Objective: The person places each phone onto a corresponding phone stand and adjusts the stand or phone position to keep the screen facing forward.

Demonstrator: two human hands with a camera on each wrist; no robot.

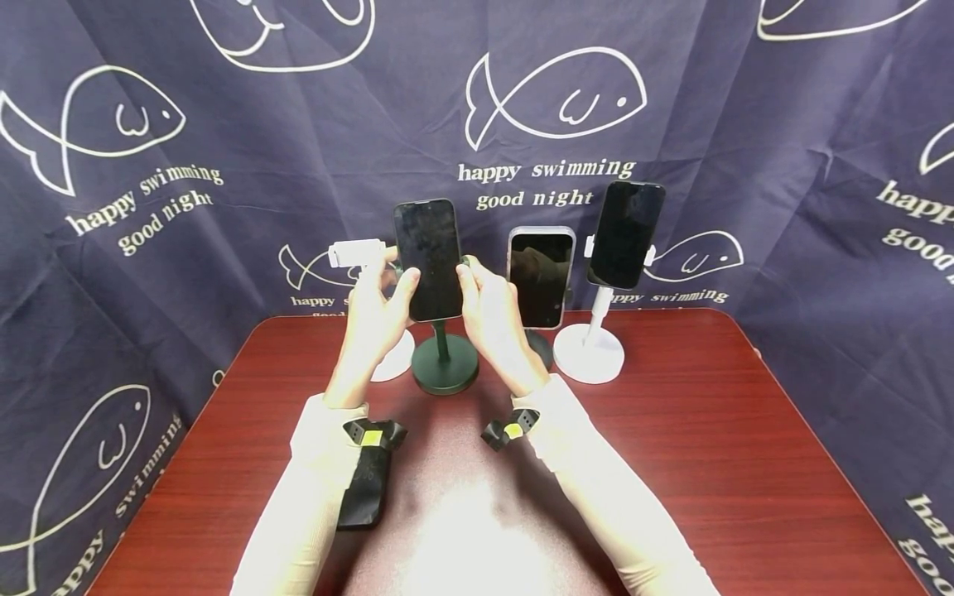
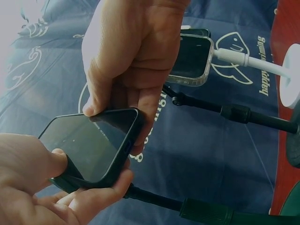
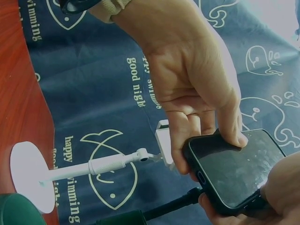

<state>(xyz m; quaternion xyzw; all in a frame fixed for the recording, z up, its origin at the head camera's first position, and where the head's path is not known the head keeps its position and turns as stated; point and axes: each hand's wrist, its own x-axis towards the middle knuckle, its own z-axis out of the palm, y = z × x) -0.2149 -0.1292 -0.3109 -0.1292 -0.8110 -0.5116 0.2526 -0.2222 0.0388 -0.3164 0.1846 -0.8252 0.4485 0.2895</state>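
A black smartphone [image 1: 428, 261] stands upright at the top of a dark green phone stand [image 1: 445, 364]. My left hand [image 1: 376, 314] grips its left side, the thumb on the front edge and fingers behind. On the other side my right hand [image 1: 492, 319] holds the right edge, its thumb likewise in front. Bits of the green clamp show by the fingers; the rest is hidden behind the phone. In the left wrist view the right hand [image 2: 131, 51] appears above and the left hand [image 2: 28, 178] below, both curled round the phone [image 2: 93, 145].
A white stand with a bare clamp [image 1: 358, 252] is behind my left hand. To the right, a clear-cased phone [image 1: 540, 277] sits on a dark stand and a black phone [image 1: 626, 236] on a white one. Another dark phone [image 1: 365, 492] lies under my left forearm on the red table [image 1: 708, 455].
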